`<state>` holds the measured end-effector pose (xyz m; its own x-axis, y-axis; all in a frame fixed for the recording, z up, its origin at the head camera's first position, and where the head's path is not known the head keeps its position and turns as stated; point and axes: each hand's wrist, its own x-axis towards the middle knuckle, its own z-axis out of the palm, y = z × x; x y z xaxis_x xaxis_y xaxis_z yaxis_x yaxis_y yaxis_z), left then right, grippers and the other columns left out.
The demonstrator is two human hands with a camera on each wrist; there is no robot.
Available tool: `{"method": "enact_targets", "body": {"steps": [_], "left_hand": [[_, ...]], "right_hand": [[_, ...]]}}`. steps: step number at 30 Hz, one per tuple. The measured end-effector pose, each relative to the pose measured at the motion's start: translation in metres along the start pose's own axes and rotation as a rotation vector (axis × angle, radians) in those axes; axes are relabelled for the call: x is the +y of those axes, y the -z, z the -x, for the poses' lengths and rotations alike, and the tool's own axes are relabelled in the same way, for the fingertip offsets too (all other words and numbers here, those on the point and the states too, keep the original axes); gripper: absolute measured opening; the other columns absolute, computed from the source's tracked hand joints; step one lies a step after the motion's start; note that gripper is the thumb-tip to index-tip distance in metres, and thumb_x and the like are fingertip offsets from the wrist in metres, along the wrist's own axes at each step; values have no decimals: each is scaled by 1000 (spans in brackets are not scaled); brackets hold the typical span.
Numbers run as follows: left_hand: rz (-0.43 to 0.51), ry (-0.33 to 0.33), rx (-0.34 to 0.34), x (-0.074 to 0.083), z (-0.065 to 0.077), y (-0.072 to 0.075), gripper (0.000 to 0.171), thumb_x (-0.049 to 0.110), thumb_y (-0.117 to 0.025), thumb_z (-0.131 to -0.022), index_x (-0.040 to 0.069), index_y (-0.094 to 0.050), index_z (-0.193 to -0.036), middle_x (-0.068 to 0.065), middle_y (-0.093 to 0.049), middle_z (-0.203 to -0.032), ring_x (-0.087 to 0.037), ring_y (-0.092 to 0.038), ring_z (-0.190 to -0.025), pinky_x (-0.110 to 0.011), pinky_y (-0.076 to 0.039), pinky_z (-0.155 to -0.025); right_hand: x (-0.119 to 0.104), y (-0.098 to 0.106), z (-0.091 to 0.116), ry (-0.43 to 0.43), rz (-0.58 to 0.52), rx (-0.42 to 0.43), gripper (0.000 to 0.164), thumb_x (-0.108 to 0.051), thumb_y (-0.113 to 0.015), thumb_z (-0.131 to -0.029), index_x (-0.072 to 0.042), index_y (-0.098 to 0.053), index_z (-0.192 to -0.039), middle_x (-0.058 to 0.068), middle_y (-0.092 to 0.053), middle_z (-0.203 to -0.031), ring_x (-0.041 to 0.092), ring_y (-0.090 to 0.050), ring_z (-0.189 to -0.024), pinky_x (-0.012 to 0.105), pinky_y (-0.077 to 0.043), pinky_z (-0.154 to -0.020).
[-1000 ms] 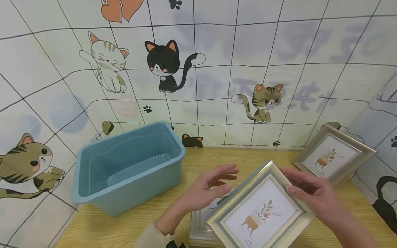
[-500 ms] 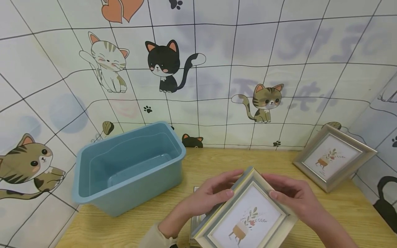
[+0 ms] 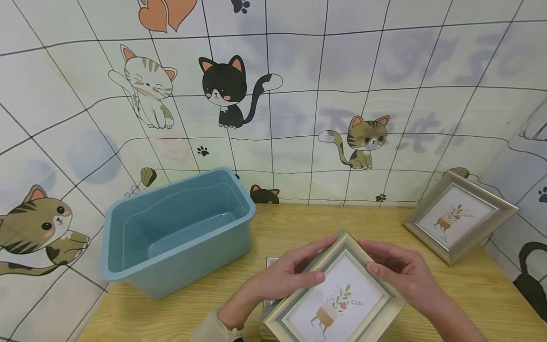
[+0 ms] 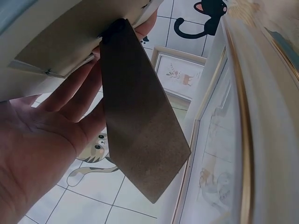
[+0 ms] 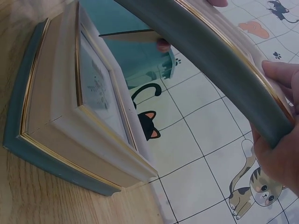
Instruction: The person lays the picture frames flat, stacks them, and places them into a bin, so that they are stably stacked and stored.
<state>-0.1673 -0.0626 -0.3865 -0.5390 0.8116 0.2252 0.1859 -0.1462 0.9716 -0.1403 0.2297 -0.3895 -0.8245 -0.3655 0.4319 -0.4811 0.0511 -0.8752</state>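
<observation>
Both hands hold a cream picture frame (image 3: 333,313) with gold and grey-green trim, tilted over the table, its potted-plant print facing up. My left hand (image 3: 287,274) grips the left edge, thumb on the front and fingers behind. At the opposite edge my right hand (image 3: 406,273) pinches the frame, thumb on its face. A brown easel leg (image 4: 140,112) juts from the held frame's back in the left wrist view, beside the left fingers. Underneath lies another cream picture frame (image 5: 70,123) on the table, mostly hidden in the head view.
A blue plastic bin (image 3: 177,251) with nothing in it stands at the left. At the back right, a champagne-coloured picture frame (image 3: 461,216) leans upright. The wood-grain table (image 3: 295,221) meets a cat-patterned wall covering (image 3: 295,142).
My left hand has come from beside the picture frame onto its left edge. The frame and right hand have shifted left and slightly down. The bin and the leaning frame stay put.
</observation>
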Motion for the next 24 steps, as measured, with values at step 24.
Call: {"method": "enact_targets", "body": {"steps": [24], "left_hand": [[-102, 122, 164, -14, 14, 17, 53, 10, -65, -100, 20, -54, -151, -2, -61, -138, -12, -68, -95, -33, -59, -71]], "right_hand": [[6, -9, 9, -127, 146, 224, 43, 11, -63, -95, 0, -64, -136, -11, -71, -123, 7, -70, -99, 27, -58, -71]]}}
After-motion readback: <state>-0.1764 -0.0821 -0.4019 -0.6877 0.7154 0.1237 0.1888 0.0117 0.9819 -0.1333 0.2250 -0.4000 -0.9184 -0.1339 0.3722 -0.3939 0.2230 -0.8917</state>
